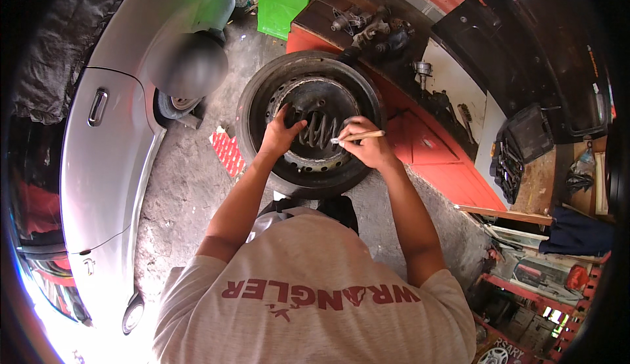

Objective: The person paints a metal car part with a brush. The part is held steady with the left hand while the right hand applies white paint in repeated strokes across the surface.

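Observation:
A dark coil spring (pixel 319 130) lies across the hollow of a steel wheel with its tyre (pixel 252 147), flat in front of me. My left hand (pixel 281 133) grips the spring's left end, thumb and fingers around it. Between the fingers of my right hand (pixel 366 142) is a slim wooden-handled tool that looks like a paintbrush (pixel 363 136). Its pale metal end points left and meets the right part of the coils. The bristles are too small to make out.
A silver car (pixel 111 161) stands on the left. To the right runs a red workbench (pixel 430 144) with greasy metal parts (pixel 374 29), a wire brush (pixel 465 116) and an open tool case (pixel 518 144). A green box (pixel 282 6) is beyond the wheel; red-and-white cardboard (pixel 227 153) lies beside it.

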`<state>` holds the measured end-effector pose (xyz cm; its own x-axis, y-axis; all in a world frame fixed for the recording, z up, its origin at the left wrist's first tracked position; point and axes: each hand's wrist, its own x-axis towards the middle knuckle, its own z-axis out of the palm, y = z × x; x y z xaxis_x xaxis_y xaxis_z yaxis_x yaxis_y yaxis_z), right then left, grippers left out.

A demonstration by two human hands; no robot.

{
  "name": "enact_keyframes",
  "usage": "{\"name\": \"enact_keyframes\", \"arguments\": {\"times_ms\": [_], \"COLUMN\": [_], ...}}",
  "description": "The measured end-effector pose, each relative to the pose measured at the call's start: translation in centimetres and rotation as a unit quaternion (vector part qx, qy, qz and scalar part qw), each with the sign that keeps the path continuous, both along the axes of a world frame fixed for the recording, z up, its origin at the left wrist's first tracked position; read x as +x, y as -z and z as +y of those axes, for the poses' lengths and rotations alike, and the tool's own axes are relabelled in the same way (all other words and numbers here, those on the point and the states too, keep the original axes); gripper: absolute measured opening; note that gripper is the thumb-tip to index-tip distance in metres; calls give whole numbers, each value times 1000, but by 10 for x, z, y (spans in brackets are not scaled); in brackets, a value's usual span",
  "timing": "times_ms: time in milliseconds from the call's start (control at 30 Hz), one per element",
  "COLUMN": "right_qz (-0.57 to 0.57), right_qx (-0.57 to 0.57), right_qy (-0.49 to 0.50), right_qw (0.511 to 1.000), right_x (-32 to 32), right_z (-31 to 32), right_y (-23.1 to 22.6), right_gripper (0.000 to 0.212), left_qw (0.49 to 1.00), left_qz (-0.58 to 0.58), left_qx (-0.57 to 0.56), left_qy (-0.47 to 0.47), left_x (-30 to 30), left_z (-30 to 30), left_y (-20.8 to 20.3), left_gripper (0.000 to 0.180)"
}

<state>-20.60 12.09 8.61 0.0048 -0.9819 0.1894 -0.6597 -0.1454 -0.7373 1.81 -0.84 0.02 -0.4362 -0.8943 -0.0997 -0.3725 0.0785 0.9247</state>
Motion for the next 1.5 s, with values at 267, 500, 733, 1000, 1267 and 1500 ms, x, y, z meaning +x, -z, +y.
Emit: {"name": "enact_keyframes", "arguments": {"times_ms": [267, 500, 733, 1000, 1267, 1500], "right_qz": [59, -8, 45, 37, 85, 67], "right_qx": [12, 139, 191, 217, 185, 167], "right_qy": [0, 56, 97, 39, 80, 80], "right_qw": [998, 989, 976, 975, 976, 980], "right_x": [8, -2, -5, -1, 5, 7], "right_z": [-18, -42, -61, -63, -60, -50], "right_y": [-24, -25, -35, -33, -45, -47], "right_gripper": [11, 17, 15, 17, 17, 15], "left_qw": [1000, 1000, 1000, 1000, 1000, 1000], "left_qz": [-11, 6, 9, -6, 12, 2], "left_qx": [5, 14, 13, 18, 12, 17], "left_qy": [4, 6, 3, 7, 9, 11], "left_x": [2, 0, 0, 1, 1, 1], "left_z": [0, -3, 0, -1, 0, 2], "left_y": [0, 2, 1, -6, -5, -10], "left_gripper": [83, 81, 84, 86, 86, 87]}}
